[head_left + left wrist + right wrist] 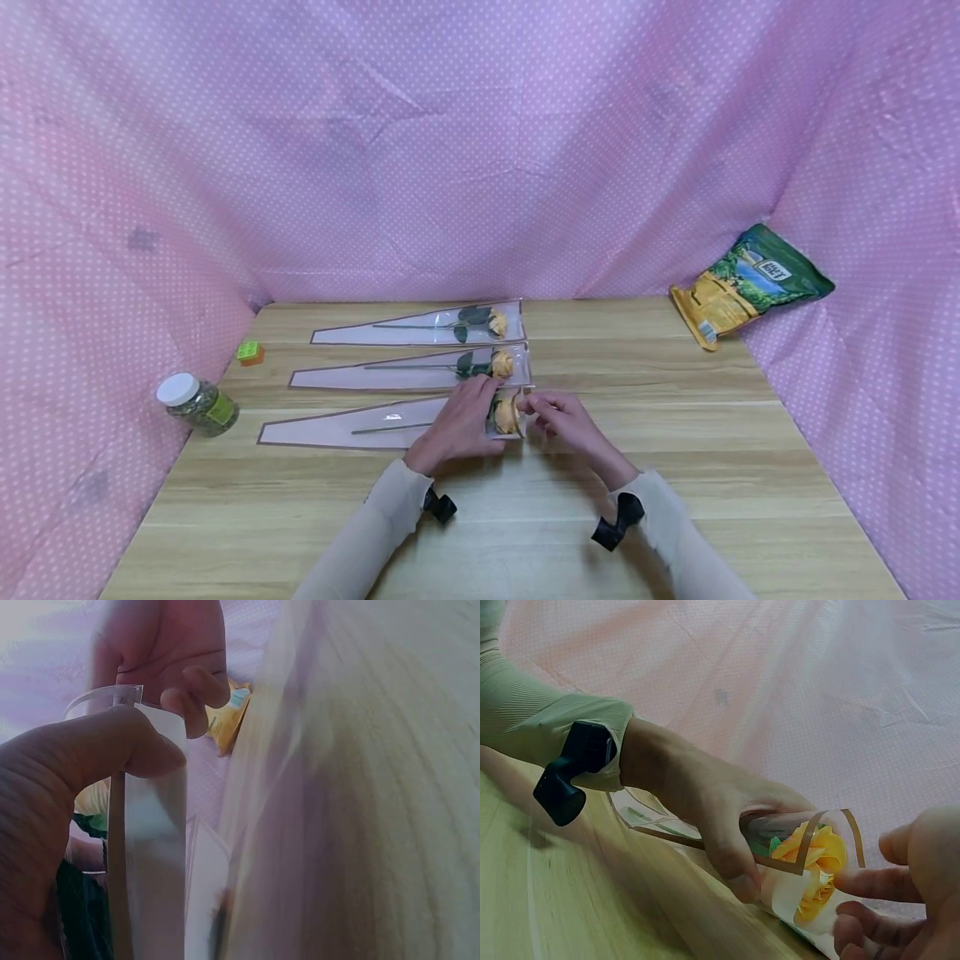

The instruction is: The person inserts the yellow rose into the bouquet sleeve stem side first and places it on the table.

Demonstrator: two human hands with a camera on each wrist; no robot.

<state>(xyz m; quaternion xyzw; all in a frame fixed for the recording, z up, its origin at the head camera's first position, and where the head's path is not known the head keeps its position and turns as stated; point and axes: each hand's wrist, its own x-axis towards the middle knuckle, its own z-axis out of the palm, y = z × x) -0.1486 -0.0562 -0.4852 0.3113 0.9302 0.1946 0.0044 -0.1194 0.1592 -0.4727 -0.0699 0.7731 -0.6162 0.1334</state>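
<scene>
A clear-and-white flower sleeve point(322, 430) with a brown edge lies nearest me, a yellow rose point(507, 415) at its wide right end. My left hand point(463, 421) grips that end from both sides, thumb point(154, 754) on its white side. In the right wrist view the sleeve bulges into a tube around the rose point(823, 851). My right hand point(566, 418) is at the sleeve's mouth. Its index finger point(877, 883) reaches the rose's edge, with the thumb held apart from it. Farther back lie two more sleeved yellow roses, a middle one point(502, 363) and a far one point(498, 323).
On the left edge of the wooden table point(720, 467) stand a white-lidded jar point(206, 407) and a small green-and-orange block point(250, 353). A green-and-yellow bag point(750, 283) lies at the back right corner. Pink dotted cloth point(450, 167) hangs around the table.
</scene>
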